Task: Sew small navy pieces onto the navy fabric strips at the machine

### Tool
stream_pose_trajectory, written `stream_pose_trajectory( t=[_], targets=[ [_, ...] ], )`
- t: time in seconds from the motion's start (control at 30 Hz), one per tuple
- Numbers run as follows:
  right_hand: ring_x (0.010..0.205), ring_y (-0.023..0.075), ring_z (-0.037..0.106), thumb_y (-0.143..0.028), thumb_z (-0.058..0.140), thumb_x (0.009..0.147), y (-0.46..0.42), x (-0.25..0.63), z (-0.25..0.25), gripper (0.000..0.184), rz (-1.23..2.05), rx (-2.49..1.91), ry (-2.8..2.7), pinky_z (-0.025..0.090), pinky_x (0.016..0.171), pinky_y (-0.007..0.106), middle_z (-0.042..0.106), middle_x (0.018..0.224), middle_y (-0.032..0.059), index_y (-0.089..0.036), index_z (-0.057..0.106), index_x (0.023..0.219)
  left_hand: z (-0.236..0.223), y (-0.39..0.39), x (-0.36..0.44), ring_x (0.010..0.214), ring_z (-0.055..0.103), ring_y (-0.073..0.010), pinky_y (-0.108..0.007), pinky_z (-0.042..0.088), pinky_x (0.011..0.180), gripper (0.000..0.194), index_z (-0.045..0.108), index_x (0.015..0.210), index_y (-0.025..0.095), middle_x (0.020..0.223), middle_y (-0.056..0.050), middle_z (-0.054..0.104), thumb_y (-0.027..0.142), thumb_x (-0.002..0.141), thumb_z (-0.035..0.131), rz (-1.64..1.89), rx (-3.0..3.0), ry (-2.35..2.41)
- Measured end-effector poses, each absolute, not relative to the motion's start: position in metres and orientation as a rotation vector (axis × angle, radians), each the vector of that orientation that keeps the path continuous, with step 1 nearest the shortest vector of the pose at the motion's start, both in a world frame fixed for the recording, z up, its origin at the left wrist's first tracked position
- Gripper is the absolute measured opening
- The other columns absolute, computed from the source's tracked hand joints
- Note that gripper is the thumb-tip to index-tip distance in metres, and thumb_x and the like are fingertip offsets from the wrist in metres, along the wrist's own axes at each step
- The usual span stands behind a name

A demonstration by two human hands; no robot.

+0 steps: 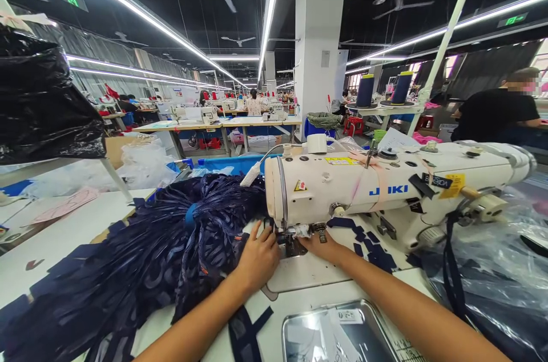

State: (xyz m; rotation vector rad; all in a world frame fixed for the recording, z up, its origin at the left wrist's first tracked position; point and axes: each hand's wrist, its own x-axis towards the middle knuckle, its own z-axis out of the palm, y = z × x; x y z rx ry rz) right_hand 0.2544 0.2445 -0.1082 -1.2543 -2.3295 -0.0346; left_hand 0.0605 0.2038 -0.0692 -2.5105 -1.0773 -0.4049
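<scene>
A white JUKI sewing machine (342,179) stands before me, its needle area low at the left end of the head. My left hand (259,257) is at the left of the needle, fingers bent and closed over dark navy strap material, mostly covered by the hand. On the other side, my right hand (322,248) reaches under the machine head beside the metal needle plate (295,249); its fingertips are hidden. A large bundle of navy straps (154,259), bound with a blue tie (190,216), lies to the left. A navy strap (246,330) hangs below my left forearm.
Small navy fabric pieces (372,250) lie right of the needle, under the machine arm. Nearer me is a shiny metal tray (334,333). Clear plastic bags (500,270) crowd the right side; a black plastic bag (43,99) stands at left. A co-worker (492,108) sits at far right.
</scene>
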Motion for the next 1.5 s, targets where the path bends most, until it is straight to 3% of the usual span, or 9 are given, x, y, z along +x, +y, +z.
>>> stream_pose_trajectory(
  t=[0.1, 0.27, 0.6, 0.8, 1.0, 1.13, 1.27, 1.5],
  targets=[
    [0.089, 0.0274, 0.061, -0.020, 0.050, 0.084, 0.231, 0.259, -0.097, 0.017, -0.133, -1.194, -2.386, 0.048, 0.085, 0.047, 0.066, 0.082, 0.0096, -0.019, 0.067, 0.087, -0.070, 0.201, 0.062, 0.113, 0.048, -0.0332, -0.059, 0.027, 0.101, 0.022, 0.067, 0.094, 0.010, 0.107, -0.017, 0.062, 0.008, 0.081, 0.049, -0.279, -2.404, -1.124],
    [0.080, 0.0220, 0.061, -0.015, 0.044, 0.086, 0.215, 0.260, -0.087, 0.023, -0.465, -0.999, -2.391, 0.051, 0.076, 0.036, 0.065, 0.079, 0.0062, -0.020, 0.066, 0.084, -0.062, 0.207, 0.064, 0.118, 0.043, -0.0336, -0.062, 0.023, 0.102, 0.036, 0.059, 0.113, 0.015, 0.119, -0.014, 0.057, 0.008, 0.079, 0.047, -0.143, -2.483, -1.195],
    [0.064, 0.0177, 0.056, -0.013, 0.048, 0.085, 0.213, 0.252, -0.089, 0.016, -0.335, -1.231, -2.448, 0.046, 0.061, 0.028, 0.064, 0.069, 0.0040, -0.016, 0.063, 0.081, -0.052, 0.211, 0.065, 0.119, 0.041, -0.0320, -0.061, 0.020, 0.103, 0.038, 0.058, 0.113, 0.016, 0.117, -0.012, 0.057, 0.009, 0.078, 0.046, -0.001, -2.582, -1.256],
    [0.073, 0.0229, 0.059, -0.011, 0.045, 0.085, 0.210, 0.250, -0.096, 0.020, -0.480, -1.211, -2.444, 0.047, 0.069, 0.034, 0.066, 0.076, 0.0078, -0.017, 0.064, 0.084, -0.050, 0.215, 0.066, 0.118, 0.041, -0.0309, -0.060, 0.019, 0.103, 0.042, 0.057, 0.115, 0.018, 0.118, -0.011, 0.057, 0.006, 0.076, 0.046, 0.005, -2.580, -1.247],
    [0.063, 0.0240, 0.059, -0.009, 0.042, 0.086, 0.211, 0.250, -0.110, 0.025, -0.690, -1.246, -2.416, 0.049, 0.062, 0.037, 0.065, 0.071, 0.0094, -0.016, 0.065, 0.091, -0.052, 0.222, 0.067, 0.119, 0.041, -0.0316, -0.061, 0.020, 0.103, 0.041, 0.057, 0.114, 0.016, 0.119, -0.011, 0.057, 0.005, 0.077, 0.044, -0.015, -2.627, -1.245],
    [0.070, 0.0245, 0.061, -0.006, 0.038, 0.086, 0.211, 0.252, -0.116, 0.031, -0.775, -1.160, -2.404, 0.050, 0.064, 0.036, 0.065, 0.073, 0.0097, -0.016, 0.064, 0.099, -0.054, 0.227, 0.069, 0.114, 0.046, -0.0308, -0.060, 0.023, 0.101, 0.039, 0.059, 0.111, 0.017, 0.110, -0.010, 0.061, 0.005, 0.077, 0.045, -0.048, -2.631, -1.237],
    [0.062, 0.0230, 0.058, -0.005, 0.037, 0.085, 0.212, 0.250, -0.114, 0.032, -0.780, -1.178, -2.439, 0.050, 0.060, 0.036, 0.063, 0.067, 0.0078, -0.016, 0.065, 0.095, -0.055, 0.231, 0.071, 0.110, 0.049, -0.0307, -0.058, 0.031, 0.097, 0.034, 0.063, 0.105, 0.015, 0.102, -0.012, 0.064, 0.005, 0.078, 0.045, -0.069, -2.622, -1.242],
    [0.075, 0.0205, 0.056, -0.009, 0.041, 0.085, 0.209, 0.243, -0.092, 0.026, -0.750, -1.175, -2.326, 0.046, 0.071, 0.032, 0.064, 0.074, 0.0066, -0.017, 0.064, 0.091, -0.052, 0.226, 0.075, 0.115, 0.047, -0.0310, -0.055, 0.030, 0.100, 0.038, 0.061, 0.110, 0.013, 0.116, -0.014, 0.059, 0.002, 0.078, 0.043, -0.041, -2.568, -1.262]
  ],
)
